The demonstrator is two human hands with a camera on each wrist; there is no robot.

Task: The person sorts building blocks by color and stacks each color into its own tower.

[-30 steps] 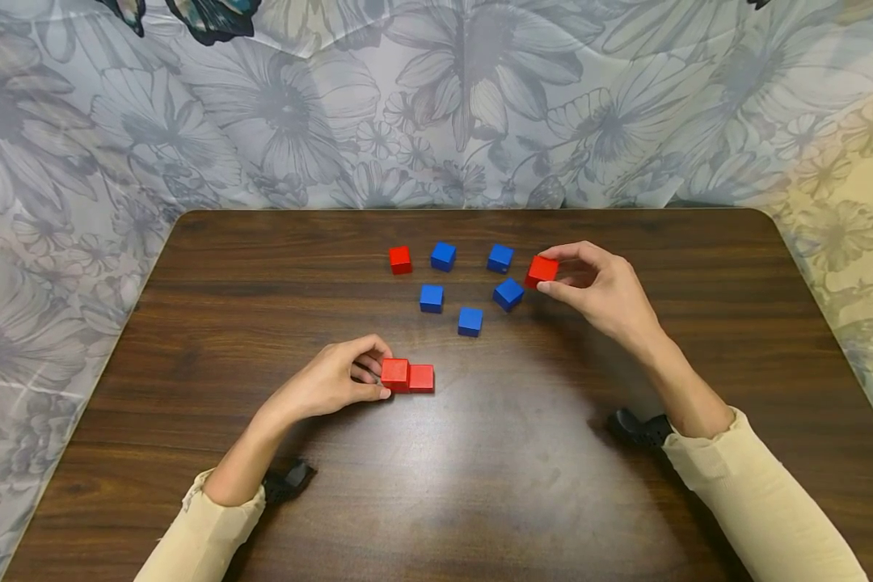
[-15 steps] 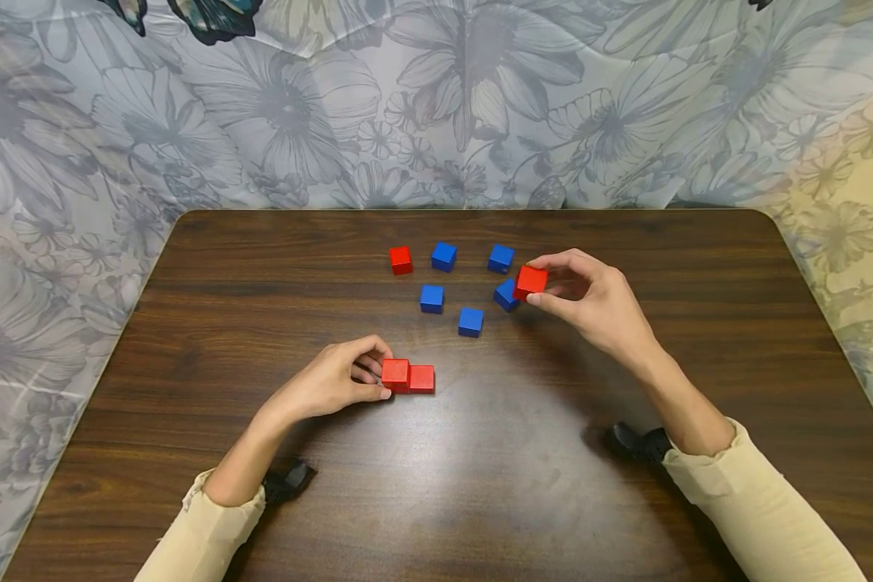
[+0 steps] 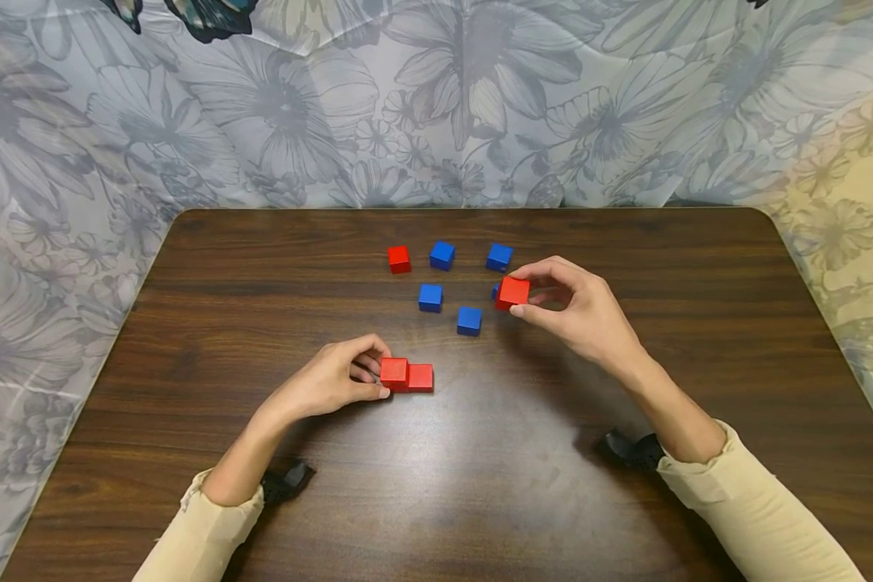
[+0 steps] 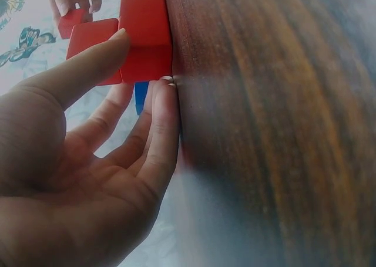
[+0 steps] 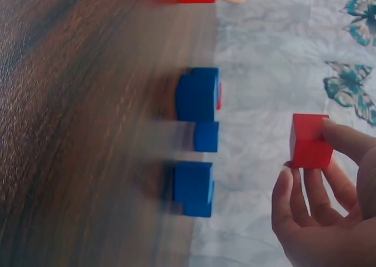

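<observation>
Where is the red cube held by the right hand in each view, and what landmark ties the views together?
Head: the held red cube is right of center, in the right hand.
Left wrist: the held red cube is small, near the top left corner.
Right wrist: the held red cube is toward the right edge, about mid-height.
Shared landmark: the red cubes at the left hand, cut off by the right wrist view's top edge.

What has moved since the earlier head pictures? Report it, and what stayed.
The right hand moved left and nearer the person, carrying the pinched red block, which now hides most of one blue block in the head view. Nothing was newly grasped or let go. The left hand stayed at the adjoining red blocks; the far red block and other blue blocks stayed put.
</observation>
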